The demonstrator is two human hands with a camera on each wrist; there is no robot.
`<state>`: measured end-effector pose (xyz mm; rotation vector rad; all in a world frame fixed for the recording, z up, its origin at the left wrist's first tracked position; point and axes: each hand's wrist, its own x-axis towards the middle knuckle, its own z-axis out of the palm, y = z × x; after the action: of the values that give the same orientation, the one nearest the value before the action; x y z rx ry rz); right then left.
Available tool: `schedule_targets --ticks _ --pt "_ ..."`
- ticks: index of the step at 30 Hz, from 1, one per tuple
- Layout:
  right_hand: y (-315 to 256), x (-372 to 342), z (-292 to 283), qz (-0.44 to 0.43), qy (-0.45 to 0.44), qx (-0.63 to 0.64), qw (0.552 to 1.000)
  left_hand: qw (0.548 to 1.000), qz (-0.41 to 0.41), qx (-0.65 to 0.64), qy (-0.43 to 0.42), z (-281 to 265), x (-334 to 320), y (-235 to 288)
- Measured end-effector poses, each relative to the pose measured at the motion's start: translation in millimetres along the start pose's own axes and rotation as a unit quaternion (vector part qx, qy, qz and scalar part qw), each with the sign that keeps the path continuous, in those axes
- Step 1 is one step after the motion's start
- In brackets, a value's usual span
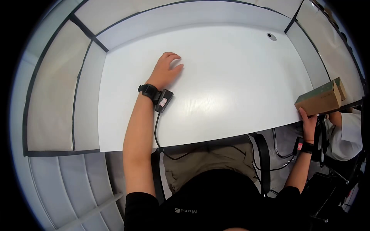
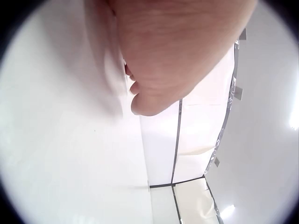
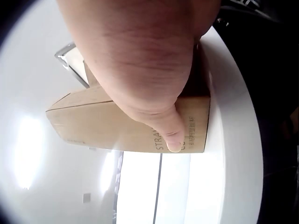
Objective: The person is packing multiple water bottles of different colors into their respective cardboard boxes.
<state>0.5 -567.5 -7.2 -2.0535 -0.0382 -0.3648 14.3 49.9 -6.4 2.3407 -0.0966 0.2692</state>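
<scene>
At the table's right front corner, the right hand point(image 1: 308, 125) grips a brown cardboard box point(image 1: 320, 103) with a green top side. In the right wrist view the thumb of the right hand point(image 3: 145, 70) presses on the printed face of the box point(image 3: 112, 123); the other fingers are hidden. The left hand point(image 1: 166, 71) rests on the white table point(image 1: 231, 84), left of its middle, fingers loosely bent and holding nothing. The left wrist view shows the left hand point(image 2: 173, 51) close over the white surface.
Low white panels point(image 1: 192, 14) with black edges surround the back and sides of the table. A round cable hole point(image 1: 271, 37) is at the back right. A cable point(image 1: 156, 131) runs from the left wrist over the front edge. Another person's white clothing point(image 1: 348, 134) shows at right.
</scene>
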Motion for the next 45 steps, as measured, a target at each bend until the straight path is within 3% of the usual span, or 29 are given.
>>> schedule_targets --ticks 7,14,19,22,24,26,28,30,32,34,36,37,39,41,45 --pt "24.6 0.9 -41.4 0.014 0.046 -0.003 0.999 1.000 0.001 0.005 0.001 -0.2 -0.9 0.9" --pt "44.5 16.3 -33.3 -0.042 0.042 -0.018 0.998 1.000 0.002 0.021 -0.003 0.2 0.0 3.3" --pt "37.4 14.8 -23.5 -0.018 0.063 -0.077 0.995 1.000 -0.010 0.013 0.003 -0.7 -2.9 10.7" --pt "56.9 6.4 -38.9 -0.046 0.033 -0.057 0.997 1.000 0.014 0.024 0.009 1.0 0.2 3.2" --pt "66.8 -10.6 -53.0 -0.062 0.112 -0.062 0.990 0.998 0.039 0.041 0.014 3.8 2.5 -3.7" --pt "95.6 -20.3 -86.0 0.008 0.201 0.008 0.979 0.996 0.057 0.062 0.023 3.3 2.3 -5.5" --pt "116.6 -21.8 -117.0 0.059 0.275 -0.016 0.959 0.998 0.041 0.048 0.018 4.5 2.9 -3.3" --pt "139.8 -11.0 -140.2 0.062 0.284 -0.084 0.953 0.999 0.034 0.032 0.019 4.0 2.3 -3.2" --pt "174.7 15.4 -177.3 0.005 0.266 -0.145 0.953 0.998 0.046 0.038 0.013 1.1 4.7 -8.1" --pt "150.8 40.7 -176.9 0.004 0.296 -0.135 0.946 0.997 0.062 0.053 0.019 3.7 4.3 -13.8" --pt "182.9 79.5 -220.7 0.010 0.214 -0.056 0.975 1.000 0.013 0.024 0.003 -0.2 0.0 -2.6" --pt "169.2 91.5 -227.1 0.034 0.157 -0.060 0.985 0.999 0.009 0.031 0.001 -0.1 0.9 -1.8" --pt "206.4 119.0 -261.2 -0.079 0.028 -0.219 0.972 0.999 0.006 0.037 -0.003 1.2 1.2 -2.6" --pt "247.4 136.3 -285.7 -0.076 -0.048 -0.190 0.978 0.999 0.009 0.039 -0.003 0.8 1.6 -4.4" --pt "240.7 148.1 -272.6 0.080 -0.012 -0.024 0.996 1.000 0.008 0.020 -0.003 1.2 -0.4 -2.0"
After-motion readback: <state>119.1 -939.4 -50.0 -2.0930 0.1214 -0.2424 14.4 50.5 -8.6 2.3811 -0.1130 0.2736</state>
